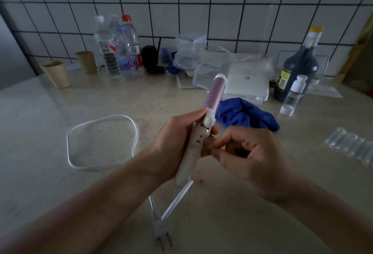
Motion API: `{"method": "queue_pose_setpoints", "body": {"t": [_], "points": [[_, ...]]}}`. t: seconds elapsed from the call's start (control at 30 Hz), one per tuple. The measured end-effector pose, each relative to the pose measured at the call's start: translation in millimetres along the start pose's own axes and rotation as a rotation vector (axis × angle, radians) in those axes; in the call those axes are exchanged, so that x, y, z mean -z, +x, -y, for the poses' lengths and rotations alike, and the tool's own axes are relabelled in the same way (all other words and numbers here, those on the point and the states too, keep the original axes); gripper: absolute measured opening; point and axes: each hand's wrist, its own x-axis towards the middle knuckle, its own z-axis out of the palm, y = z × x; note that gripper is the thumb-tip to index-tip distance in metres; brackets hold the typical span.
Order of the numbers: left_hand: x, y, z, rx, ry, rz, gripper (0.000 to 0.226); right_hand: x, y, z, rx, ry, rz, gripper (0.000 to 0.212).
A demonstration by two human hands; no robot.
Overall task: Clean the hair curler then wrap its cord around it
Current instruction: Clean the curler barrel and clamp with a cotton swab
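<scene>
There you are — two bare forearms across the lower frame, uncovered right to the wrists, then your bare left hand [173, 144] and bare right hand [256, 158], knuckles and fingers plain in dim light.

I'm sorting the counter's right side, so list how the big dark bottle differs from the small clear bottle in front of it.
The dark bottle is far larger than the small clear bottle. The dark bottle holds dark liquid; the small clear bottle looks see-through, seemingly empty. The dark bottle wears a yellow cap, the small clear bottle a white one. Both sit on the counter, at its right side.
</scene>
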Motion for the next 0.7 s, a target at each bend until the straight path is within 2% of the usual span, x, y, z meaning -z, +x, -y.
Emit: {"method": "queue_pose_setpoints", "body": {"t": [0.1,0.23,0.37,0.43,0.5,0.63,0.7], "points": [[0.9,0.5,-1.1,0.008,-0.069,-0.050,0.031,-10.5,-4.5,4.5,-0.017,0.000,0.119,0.001],[3.3,2.5,-3.1,-0.016,-0.088,-0.062,0.028,-7.6,-1.9,5.9,0.033,0.022,0.025,0.010],[2.6,2.0,-2.5,-0.006,-0.130,-0.067,0.026,-10.5,-5.7,10.9,-0.044,0.022,0.218,0.003],[3.6,2.8,-2.5,-0.010,-0.123,-0.080,0.028,-11.8,-4.6,9.3,-0.021,0.019,0.156,0.003],[5.6,3.3,-3.0,-0.021,-0.101,-0.087,0.030,-8.4,-2.3,5.7,0.020,-0.003,0.049,0.013],[3.1,1.7,-1.9,-0.034,-0.101,-0.049,0.038,-13.0,-6.1,3.4,-0.032,0.011,0.167,0.003],[2.7,1.5,-1.3,-0.035,-0.074,-0.027,0.037,-14.6,-6.3,1.1,-0.012,-0.022,0.114,0.004]]}}
